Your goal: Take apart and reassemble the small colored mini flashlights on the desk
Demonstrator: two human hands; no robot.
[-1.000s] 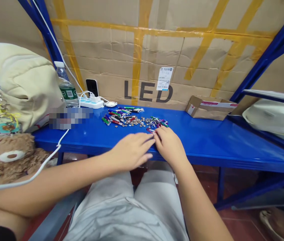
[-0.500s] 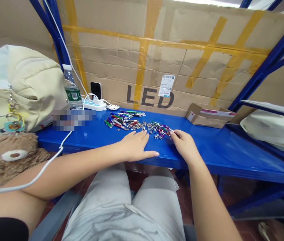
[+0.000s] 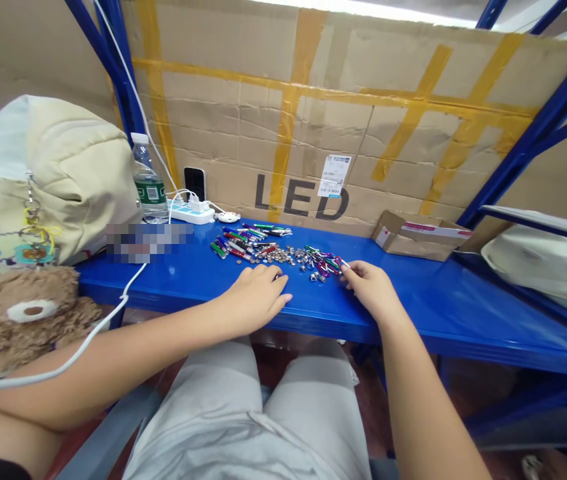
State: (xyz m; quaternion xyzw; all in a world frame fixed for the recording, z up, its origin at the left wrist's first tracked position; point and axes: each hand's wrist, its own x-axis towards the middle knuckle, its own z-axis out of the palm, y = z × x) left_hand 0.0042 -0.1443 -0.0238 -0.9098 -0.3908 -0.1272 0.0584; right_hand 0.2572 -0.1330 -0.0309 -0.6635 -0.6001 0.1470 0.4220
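Observation:
On the blue table [image 3: 443,293] my left hand [image 3: 256,299] rests palm down in front of small silver metal pieces [image 3: 283,254]. Its fingers curl under and the thumb sticks out; a small dark bit shows by the index finger, too small to name. At the right end of a pile of coloured carabiners [image 3: 319,259], my right hand [image 3: 371,288] pinches what looks like a carabiner [image 3: 345,265], mostly hidden by the fingers. Behind and left of the silver pieces lie several green, red and blue pen-like metal tubes [image 3: 238,244].
A small open cardboard box [image 3: 421,241] stands at the right rear. Along the left are a water bottle [image 3: 151,193], a power strip [image 3: 191,213], a cream bag [image 3: 71,180] and a teddy bear [image 3: 33,320]. A white cable [image 3: 98,323] crosses over my left forearm.
My left hand has drawn back toward me and left, and its spread fingers have curled in. My right hand keeps its pinch beside the carabiners. The view has shifted slightly.

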